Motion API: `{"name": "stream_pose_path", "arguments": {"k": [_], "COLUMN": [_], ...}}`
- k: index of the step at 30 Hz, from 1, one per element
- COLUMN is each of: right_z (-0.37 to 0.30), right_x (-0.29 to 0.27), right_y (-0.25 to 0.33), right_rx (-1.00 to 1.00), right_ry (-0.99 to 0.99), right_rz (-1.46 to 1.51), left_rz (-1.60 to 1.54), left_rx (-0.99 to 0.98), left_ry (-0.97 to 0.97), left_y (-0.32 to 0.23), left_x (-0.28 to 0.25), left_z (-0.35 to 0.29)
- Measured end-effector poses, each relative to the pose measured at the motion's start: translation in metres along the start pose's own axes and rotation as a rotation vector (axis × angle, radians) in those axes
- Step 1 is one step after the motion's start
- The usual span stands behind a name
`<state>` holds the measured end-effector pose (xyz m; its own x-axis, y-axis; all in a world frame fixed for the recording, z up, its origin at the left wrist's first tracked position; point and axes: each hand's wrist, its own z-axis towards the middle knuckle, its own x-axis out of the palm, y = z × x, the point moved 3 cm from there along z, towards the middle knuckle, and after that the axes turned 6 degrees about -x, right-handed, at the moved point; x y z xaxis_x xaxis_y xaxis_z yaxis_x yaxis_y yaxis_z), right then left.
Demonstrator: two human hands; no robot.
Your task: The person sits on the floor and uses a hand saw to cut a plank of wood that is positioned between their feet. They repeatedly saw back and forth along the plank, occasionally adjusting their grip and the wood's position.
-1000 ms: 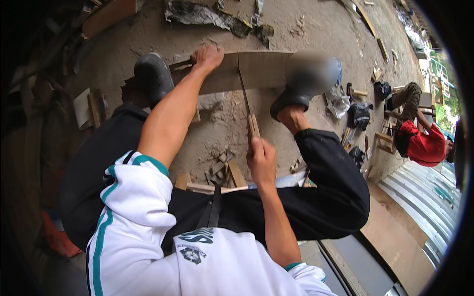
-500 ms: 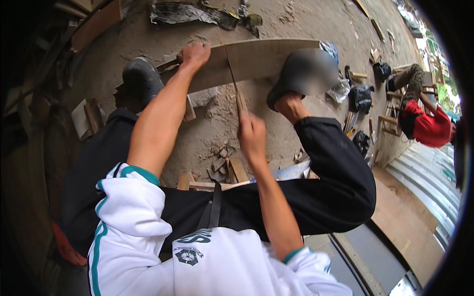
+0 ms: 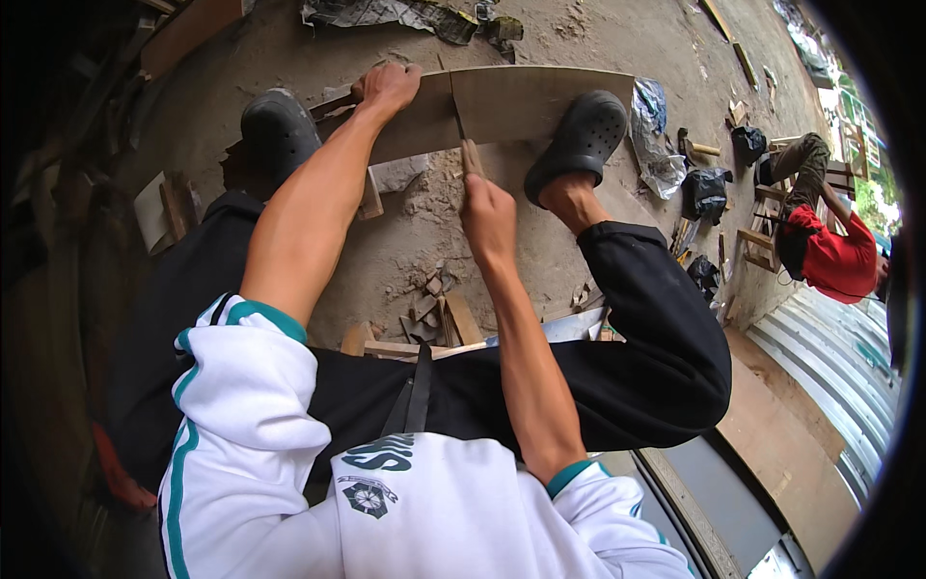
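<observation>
My right hand [image 3: 489, 214] is closed around the wooden handle of a handsaw [image 3: 471, 159]. Its thin blade lies across a long wooden board [image 3: 531, 101], in a cut line, and the tip pokes past the far edge. To the left of the blade, my left hand [image 3: 389, 87] is closed over the board's far edge; its fingertips are hidden. A dark clog on my left foot [image 3: 280, 135] is by the board's left end. The other clog, on my right foot [image 3: 584, 140], rests on the board's right part.
Wood offcuts [image 3: 444, 318] and rubble lie between my legs. Crumpled sheeting [image 3: 395, 17] is on the ground beyond the board. A hammer [image 3: 696, 147] and black plastic bags [image 3: 707, 193] lie at the right. Farther right sits another person in a red shirt [image 3: 837, 256].
My right hand has pushed the saw away from me, so more of the blade sticks out past the board's far edge. My left hand keeps its hold on the board.
</observation>
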<state>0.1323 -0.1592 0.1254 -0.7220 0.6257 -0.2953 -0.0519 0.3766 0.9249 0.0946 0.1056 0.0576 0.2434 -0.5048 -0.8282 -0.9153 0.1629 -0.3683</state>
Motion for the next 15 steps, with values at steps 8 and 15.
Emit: {"name": "stream_pose_path", "arguments": {"k": [8,15], "right_z": [-0.008,-0.096], "right_x": [-0.024,-0.049], "right_y": [0.013,0.025], "right_rx": [-0.012,0.183], "right_ry": [0.066,0.118], "right_rz": [0.034,0.128], "left_rz": [-0.030,-0.070], "left_rx": [0.031,-0.003], "left_ry": [-0.050,-0.095], "left_y": [0.006,0.018], "left_x": [0.011,0.011], "left_z": [0.005,0.011]}}
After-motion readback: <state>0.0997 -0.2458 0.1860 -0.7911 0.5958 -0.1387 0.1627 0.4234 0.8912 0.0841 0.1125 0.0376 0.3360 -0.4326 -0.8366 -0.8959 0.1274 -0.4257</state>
